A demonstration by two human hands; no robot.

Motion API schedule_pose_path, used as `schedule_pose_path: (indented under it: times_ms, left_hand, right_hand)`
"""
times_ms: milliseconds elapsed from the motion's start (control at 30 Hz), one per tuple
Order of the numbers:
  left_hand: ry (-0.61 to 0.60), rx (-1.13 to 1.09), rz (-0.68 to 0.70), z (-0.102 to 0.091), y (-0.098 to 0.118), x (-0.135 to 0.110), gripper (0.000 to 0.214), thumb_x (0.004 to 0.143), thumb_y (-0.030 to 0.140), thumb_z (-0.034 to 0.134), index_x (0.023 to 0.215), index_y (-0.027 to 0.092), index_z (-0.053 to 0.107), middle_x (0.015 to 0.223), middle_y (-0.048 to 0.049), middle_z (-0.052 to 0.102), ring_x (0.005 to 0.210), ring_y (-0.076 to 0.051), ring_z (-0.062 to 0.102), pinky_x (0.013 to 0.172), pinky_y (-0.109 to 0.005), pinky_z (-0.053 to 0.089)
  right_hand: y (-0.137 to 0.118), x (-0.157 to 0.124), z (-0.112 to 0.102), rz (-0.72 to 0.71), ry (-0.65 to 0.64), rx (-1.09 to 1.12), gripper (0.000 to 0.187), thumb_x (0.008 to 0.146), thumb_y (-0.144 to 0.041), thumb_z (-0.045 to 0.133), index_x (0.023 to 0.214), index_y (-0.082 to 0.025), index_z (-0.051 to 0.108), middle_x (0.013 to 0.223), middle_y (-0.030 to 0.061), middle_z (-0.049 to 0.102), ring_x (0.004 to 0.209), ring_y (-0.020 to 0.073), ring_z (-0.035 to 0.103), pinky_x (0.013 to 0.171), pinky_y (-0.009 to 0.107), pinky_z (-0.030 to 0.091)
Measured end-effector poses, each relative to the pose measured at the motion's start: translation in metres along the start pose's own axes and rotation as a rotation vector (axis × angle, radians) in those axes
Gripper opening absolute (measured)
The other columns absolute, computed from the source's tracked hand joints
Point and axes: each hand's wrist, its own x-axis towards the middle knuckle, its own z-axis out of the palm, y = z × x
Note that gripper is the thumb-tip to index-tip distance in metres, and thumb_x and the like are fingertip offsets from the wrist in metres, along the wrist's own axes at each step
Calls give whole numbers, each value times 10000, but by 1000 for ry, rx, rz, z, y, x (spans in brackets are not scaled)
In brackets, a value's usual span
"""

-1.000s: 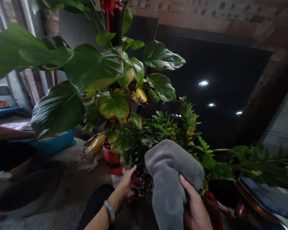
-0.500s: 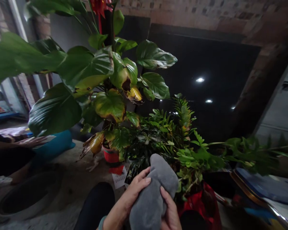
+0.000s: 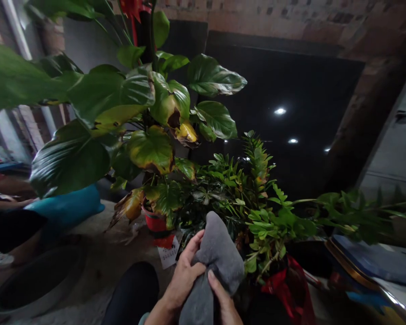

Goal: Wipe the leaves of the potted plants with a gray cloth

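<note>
A soft grey cloth (image 3: 221, 253), bunched up, is held low in front of my knees. My left hand (image 3: 182, 280) grips its left side, the fingers partly behind it and the thumb pressed on the front. From the lower right, my right hand (image 3: 223, 298) holds the cloth's right side with the thumb across it; the other fingers are mostly hidden. Just beyond stand leafy green potted plants (image 3: 223, 180). A tall plant with broad leaves, some yellow and browned at the edges (image 3: 152, 149), rises from a red pot (image 3: 154, 221).
Left, another person's arm (image 3: 10, 187) rests by a teal bag-like object (image 3: 69, 205). A dark round basin (image 3: 37, 280) sits on the floor. A red wrapping (image 3: 291, 289) surrounds the right plant's base. Stacked boxes (image 3: 368, 262) are at the right. A dark glossy panel (image 3: 284, 99) stands behind.
Both hands have shifted slightly left with the cloth, and my left thumb has moved inward over it. The other person's arm at the left has changed position. The view has turned slightly.
</note>
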Motion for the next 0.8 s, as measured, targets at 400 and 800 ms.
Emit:
schedule_pose_path:
  times_ms: [400,800]
  left_hand:
    - [908,112,348,-78,26,52,310,543,254,627,840,171,651,832,-25,651,779,-175,595,680,-279,470]
    - [532,87,251,-113,8,84,544,501,293,723,1029,163,695,914,-52,720,931,-234,615,861,-332,440]
  right_hand:
    - [-116,14,47,-303,70,185,726,373,-503,805,1009,-185,660,858,38,731,909,292,653,783,384,522]
    - [-119,32,-20,-425,51,110,443,445,-372,845,859,-327,693,790,-80,728,712,156,665,616,236,532]
